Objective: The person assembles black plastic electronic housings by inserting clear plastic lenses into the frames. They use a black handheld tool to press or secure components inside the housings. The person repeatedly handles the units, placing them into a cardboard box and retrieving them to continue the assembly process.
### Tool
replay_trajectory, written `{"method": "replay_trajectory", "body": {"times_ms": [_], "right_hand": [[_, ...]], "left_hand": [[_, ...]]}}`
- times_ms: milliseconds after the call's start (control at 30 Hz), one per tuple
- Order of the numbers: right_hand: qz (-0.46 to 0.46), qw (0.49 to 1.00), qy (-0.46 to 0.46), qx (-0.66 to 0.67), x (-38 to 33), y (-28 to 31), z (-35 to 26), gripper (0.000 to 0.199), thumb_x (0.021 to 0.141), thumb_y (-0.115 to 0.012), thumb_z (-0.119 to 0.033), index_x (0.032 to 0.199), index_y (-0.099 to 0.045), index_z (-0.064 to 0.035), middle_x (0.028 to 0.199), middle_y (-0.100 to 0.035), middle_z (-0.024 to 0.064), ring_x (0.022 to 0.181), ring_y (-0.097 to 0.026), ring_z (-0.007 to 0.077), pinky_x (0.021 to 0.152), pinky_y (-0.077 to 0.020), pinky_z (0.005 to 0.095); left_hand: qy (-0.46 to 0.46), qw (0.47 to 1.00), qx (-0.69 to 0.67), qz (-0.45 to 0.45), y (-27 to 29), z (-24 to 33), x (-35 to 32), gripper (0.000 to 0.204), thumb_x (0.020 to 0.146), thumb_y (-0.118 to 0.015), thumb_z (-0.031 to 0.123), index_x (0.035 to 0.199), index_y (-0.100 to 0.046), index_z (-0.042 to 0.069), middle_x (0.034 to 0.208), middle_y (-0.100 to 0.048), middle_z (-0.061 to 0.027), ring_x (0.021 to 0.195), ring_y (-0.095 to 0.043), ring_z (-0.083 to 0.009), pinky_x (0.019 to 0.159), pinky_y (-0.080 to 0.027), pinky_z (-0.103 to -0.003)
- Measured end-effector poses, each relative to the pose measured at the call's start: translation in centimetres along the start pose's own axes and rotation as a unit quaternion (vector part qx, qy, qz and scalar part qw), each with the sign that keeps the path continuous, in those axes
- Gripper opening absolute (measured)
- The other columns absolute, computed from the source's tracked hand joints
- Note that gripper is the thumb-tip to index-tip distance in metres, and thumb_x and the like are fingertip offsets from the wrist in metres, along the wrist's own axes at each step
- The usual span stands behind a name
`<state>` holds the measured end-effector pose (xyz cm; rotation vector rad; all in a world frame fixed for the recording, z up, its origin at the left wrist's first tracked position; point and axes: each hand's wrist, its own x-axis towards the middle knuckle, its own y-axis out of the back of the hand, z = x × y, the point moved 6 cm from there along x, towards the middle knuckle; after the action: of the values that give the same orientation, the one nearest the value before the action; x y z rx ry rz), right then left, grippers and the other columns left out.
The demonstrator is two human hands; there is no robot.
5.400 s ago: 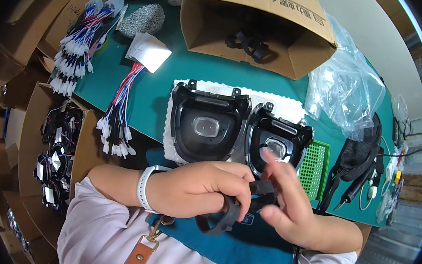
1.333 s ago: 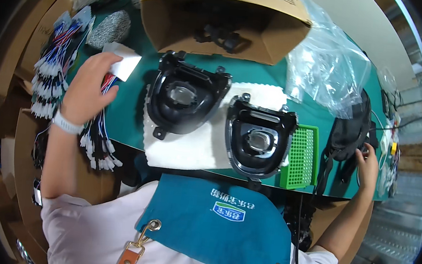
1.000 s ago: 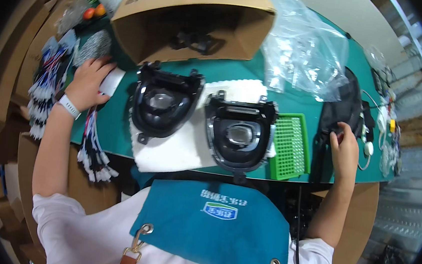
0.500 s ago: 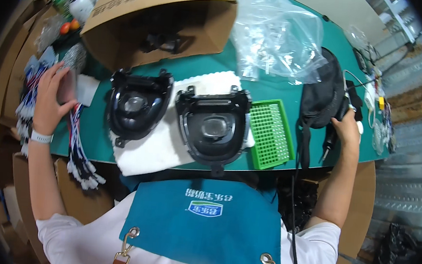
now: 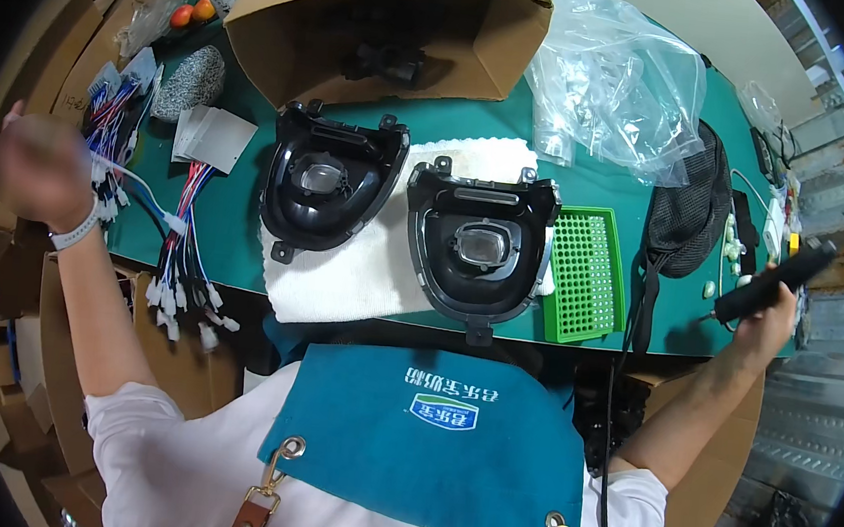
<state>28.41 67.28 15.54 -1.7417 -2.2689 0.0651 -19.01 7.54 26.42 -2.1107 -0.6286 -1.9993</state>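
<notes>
My right hand (image 5: 766, 324) is wrapped round a black electric screwdriver (image 5: 787, 277), its tip pointing left over the table's right edge. At the far left, my left hand (image 5: 41, 170) is raised and smeared by motion, so its fingers cannot be read. A pale wire (image 5: 138, 178) runs from beside its wrist to a white connector; whether the hand grips it is unclear. Close to that hand are a bundle of coloured wires (image 5: 113, 126) and flat grey plates (image 5: 214, 138) with wire leads (image 5: 180, 273). Two black lamp housings (image 5: 334, 178) (image 5: 482, 244) lie in the middle, apart from both hands.
A white cloth (image 5: 339, 291) lies under the housings. Beside it stands a green perforated tray (image 5: 586, 278) holding small parts. Behind are an open cardboard box (image 5: 481, 53) and clear plastic bags (image 5: 619, 80). A black pouch (image 5: 688, 207) and a hanging black cord (image 5: 608, 451) are on the right.
My left hand has left the grey plates and swung outward left. My right hand has lifted the screwdriver off the table and moved right. The view has shifted, so the table things appear farther right.
</notes>
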Motion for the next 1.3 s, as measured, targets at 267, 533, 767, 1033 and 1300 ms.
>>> {"method": "replay_trajectory", "body": {"times_ms": [267,533,767,1033,1300], "right_hand": [[-0.132,0.944,0.157,0.258,-8.7,-6.3,-7.2,0.065,0.076,-0.064,-0.031,0.124,-0.034,0.0013,0.081,-0.041,0.0055,0.076,-0.045,0.0167,0.071,-0.0421,0.0288],[-0.215,0.915,0.22,0.261,-13.4,-14.3,-6.0,0.071,0.077,-0.059,-0.045,0.123,-0.032,0.0019,0.07,-0.041,0.0065,0.059,-0.045,0.0175,0.059,-0.0398,0.0281],[-0.136,0.944,0.273,0.126,-14.2,-17.5,-3.3,0.076,0.078,-0.056,-0.055,0.12,-0.027,0.0012,0.068,-0.046,0.0096,0.055,-0.047,0.0181,0.054,-0.0439,0.0302],[-0.2,0.943,0.228,0.137,-12.7,-19.7,-1.2,0.069,0.079,-0.061,-0.045,0.117,-0.031,0.0034,0.068,-0.049,0.0113,0.056,-0.05,0.0179,0.055,-0.0453,0.0299],[-0.243,0.932,0.221,0.152,-12.3,-20.2,-0.9,0.068,0.077,-0.064,-0.043,0.116,-0.034,0.0042,0.066,-0.049,0.0103,0.052,-0.05,0.0173,0.051,-0.0443,0.0291]], "left_hand": [[0.159,0.956,-0.107,0.221,1.4,-3.7,0.7,0.067,0.076,-0.065,0.045,0.111,-0.041,-0.007,0.112,-0.053,-0.0204,0.098,-0.053,-0.0251,0.085,-0.044,-0.033],[0.351,0.476,-0.796,-0.131,-6.6,13.0,2.3,0.075,0.07,-0.061,0.046,0.119,-0.04,-0.007,0.113,-0.049,-0.0259,0.112,-0.044,-0.0396,0.101,-0.026,-0.052],[0.081,0.75,-0.415,-0.509,-13.7,26.4,-4.9,0.071,0.067,-0.059,0.057,0.11,-0.051,0.001,0.11,-0.055,-0.0147,0.113,-0.047,-0.0386,0.096,-0.031,-0.047],[0.116,0.784,-0.407,-0.454,-14.3,26.2,-5.5,0.072,0.068,-0.055,0.061,0.108,-0.051,0.001,0.105,-0.057,-0.0182,0.107,-0.052,-0.0358,0.09,-0.037,-0.042],[0.112,0.778,-0.405,-0.467,-14.2,26.3,-5.9,0.074,0.067,-0.058,0.06,0.109,-0.05,0.0,0.108,-0.055,-0.0197,0.105,-0.053,-0.0342,0.088,-0.04,-0.041]]}}
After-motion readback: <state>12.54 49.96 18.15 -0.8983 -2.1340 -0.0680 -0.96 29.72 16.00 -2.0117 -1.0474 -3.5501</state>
